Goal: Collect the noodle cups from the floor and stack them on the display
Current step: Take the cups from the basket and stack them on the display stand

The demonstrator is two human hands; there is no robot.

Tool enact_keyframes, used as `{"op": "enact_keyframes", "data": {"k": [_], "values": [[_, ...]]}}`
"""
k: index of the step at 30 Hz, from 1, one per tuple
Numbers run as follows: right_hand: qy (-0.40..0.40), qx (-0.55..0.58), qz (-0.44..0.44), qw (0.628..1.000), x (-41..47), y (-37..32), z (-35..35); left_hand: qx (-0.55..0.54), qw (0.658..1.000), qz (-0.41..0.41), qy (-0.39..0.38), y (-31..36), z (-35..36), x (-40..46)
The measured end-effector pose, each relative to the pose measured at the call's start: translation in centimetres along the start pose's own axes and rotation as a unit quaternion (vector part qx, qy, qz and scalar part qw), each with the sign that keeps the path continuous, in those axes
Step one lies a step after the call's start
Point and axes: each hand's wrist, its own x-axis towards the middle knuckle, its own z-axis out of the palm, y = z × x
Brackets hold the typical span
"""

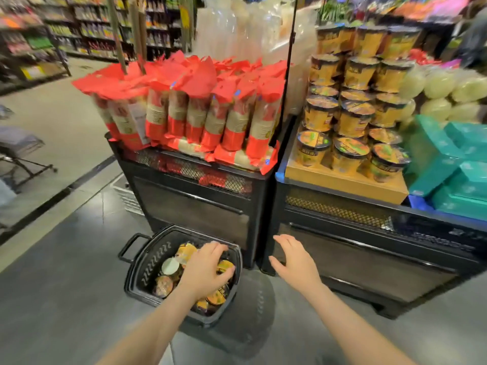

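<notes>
Black basket (147, 262) held the cups (184, 252); left hand (204, 270) curled its fingers over one, at 9 o'clock of the spread-fingered right hand (295, 262). A firm rim grip seemed wise.

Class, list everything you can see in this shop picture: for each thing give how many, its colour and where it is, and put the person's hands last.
basket: one, black, on the floor before the left stand
noodle cups in the basket: several, orange and yellow, exact count hidden by the hand
stacked noodle cups: many, orange and yellow, in tiers on the right display
red packs: many, red and beige, upright on the left stand
teal boxes: several, teal, far right
pale round packs: several, whitish, behind the teal boxes
left hand: one, reaching into the basket, fingers curled on a cup
right hand: one, fingers spread, holding nothing
</notes>
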Motion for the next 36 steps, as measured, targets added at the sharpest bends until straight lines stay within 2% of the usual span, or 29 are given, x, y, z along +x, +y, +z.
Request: {"op": "enact_keyframes", "data": {"k": [9, 16, 21, 24, 30, 36], "values": [[-0.038, 0.061, 0.061, 0.996, -1.2, -12.1, 11.4, 0.014, 0.998, -0.059, -0.029, -15.8, -5.9, -10.3], [-0.087, 0.102, 0.119, 0.984, -0.6, -17.7, 17.5, 0.008, 0.996, -0.070, -0.049, -23.4, -8.1, -12.8], [-0.111, 0.106, 0.143, 0.978, 2.8, -18.2, 21.2, 0.019, 0.995, -0.069, -0.064, -28.5, -7.5, -9.8], [-0.118, 0.130, 0.171, 0.969, 5.6, -18.2, 23.7, 0.021, 0.992, -0.077, -0.099, -31.7, -6.1, -6.9], [-0.146, 0.147, 0.230, 0.951, 12.8, -16.7, 26.8, 0.010, 0.988, -0.072, -0.140, -37.8, -2.4, 1.1], [-0.168, 0.132, 0.243, 0.946, 19.7, -13.5, 30.8, -0.055, 0.981, -0.104, -0.152, -41.3, 5.0, 7.2]]}}
